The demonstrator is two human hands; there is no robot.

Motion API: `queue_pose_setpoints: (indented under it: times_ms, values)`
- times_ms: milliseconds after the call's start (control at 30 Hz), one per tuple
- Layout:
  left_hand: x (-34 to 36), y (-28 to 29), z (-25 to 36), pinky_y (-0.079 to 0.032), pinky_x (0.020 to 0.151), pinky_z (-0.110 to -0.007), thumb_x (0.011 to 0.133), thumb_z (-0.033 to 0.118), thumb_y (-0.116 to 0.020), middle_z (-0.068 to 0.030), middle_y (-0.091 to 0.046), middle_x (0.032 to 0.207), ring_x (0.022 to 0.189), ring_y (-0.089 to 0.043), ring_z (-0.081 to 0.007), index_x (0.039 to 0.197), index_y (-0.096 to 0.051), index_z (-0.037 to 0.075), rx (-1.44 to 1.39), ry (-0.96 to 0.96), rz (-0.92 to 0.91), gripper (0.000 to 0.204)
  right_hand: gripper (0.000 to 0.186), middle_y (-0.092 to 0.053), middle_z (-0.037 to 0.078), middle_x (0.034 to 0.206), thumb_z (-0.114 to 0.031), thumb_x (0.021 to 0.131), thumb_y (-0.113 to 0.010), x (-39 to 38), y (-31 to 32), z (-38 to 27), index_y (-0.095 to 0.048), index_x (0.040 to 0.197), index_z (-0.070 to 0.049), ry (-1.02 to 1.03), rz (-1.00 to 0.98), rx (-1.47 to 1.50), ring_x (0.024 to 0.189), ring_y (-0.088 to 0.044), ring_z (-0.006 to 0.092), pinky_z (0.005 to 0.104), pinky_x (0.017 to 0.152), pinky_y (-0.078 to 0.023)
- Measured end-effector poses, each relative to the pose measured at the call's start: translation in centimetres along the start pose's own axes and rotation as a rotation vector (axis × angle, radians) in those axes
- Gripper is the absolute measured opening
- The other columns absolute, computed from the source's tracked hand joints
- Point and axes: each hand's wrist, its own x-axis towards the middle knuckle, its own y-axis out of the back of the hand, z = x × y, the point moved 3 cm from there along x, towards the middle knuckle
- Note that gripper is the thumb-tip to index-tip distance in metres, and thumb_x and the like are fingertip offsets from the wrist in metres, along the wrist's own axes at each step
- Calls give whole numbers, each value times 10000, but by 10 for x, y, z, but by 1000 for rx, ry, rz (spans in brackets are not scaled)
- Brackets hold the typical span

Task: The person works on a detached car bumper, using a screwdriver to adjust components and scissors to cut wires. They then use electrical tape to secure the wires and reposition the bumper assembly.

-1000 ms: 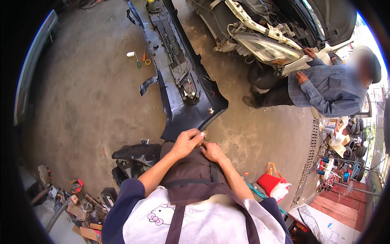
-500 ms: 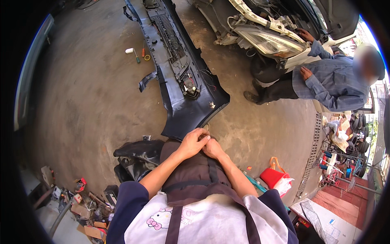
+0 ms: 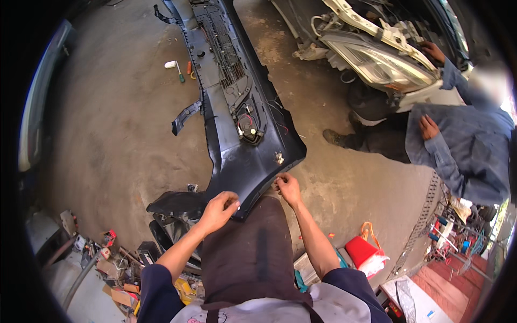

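The near end of the black bumper point(image 3: 222, 121) lies between half-curled hands point(image 3: 219, 211) point(image 3: 289, 188), grip unclear.

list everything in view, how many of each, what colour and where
bumper: one, black, from top centre down to the hands
car: one, white, upper right, partly in view
headlight: one, clear, on the car
co-worker: one, blue shirt, right
screwdriver: one, green handle, floor left of the bumper
red container: one, orange handle, lower right
drain grate: one, dark, floor at right
boxes and clutter: too many to count, mixed colours, lower left
brown apron: one, brown, lower centre
left hand: one, bare, at the bumper's near end
right hand: one, bare, by the bumper's right edge
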Motion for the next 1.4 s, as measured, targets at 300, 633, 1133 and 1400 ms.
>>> queue_pose_setpoints:
  times_ms: [300, 633, 1133, 1400]
  values:
    - [68, 34, -44, -495, 724, -279, 932, 145, -644, -85, -651, 902, 789, -603, -134, 1080, -628, -16, -27, 338, 207, 220, 530, -458, 245, 1388, -123, 865, -613, 228, -20, 7, -432, 1347, 3, 152, 156, -594, 1167, -558, 435, 458, 963, -487]
    - [280, -26, -186, -508, 762, -330, 920, 158, -650, -124, -651, 981, 810, -628, -200, 1168, -579, -19, -22, 223, 354, 313, 717, -537, 266, 1280, -171, 879, -610, 313, -25, 13, -236, 1476, -37, 23, 93, -839, 1072, -618, 418, 484, 903, -509]
    - [371, -10, -230, -476, 624, -244, 942, 224, -657, -22, -649, 902, 743, -589, -89, 1152, -623, 4, -710, 431, 125, 307, 637, -665, 92, 768, -173, 915, -676, 253, -90, -22, -352, 1376, 125, -173, 25, 375, 465, -443, 75, 219, 417, -328]
    - [379, -9, -231, -538, 623, -261, 963, 228, -628, -44, -652, 872, 722, -636, -123, 1136, -615, -15, -684, 486, 134, 299, 280, -677, 90, 814, -109, 944, -620, 255, -130, -20, -566, 1157, 65, -226, -100, 523, 481, -479, 72, 212, 414, -340]
